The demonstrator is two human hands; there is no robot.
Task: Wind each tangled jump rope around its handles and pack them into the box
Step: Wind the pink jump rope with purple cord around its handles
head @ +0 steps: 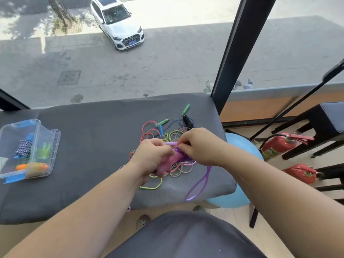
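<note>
A tangle of jump ropes in pink, yellow-green, blue and purple lies on the grey cushioned table. My left hand grips a pair of pink-purple handles with purple rope wound round them. My right hand pinches the purple rope at the handles' top. A loose purple loop trails toward the table's front right edge. Two green handles and a black handle lie behind the tangle. The clear plastic box stands at the left, with wound ropes inside.
A blue ball sits under the table's right side. Two red fire extinguishers and black stools are on the floor to the right. A black window post rises behind the table.
</note>
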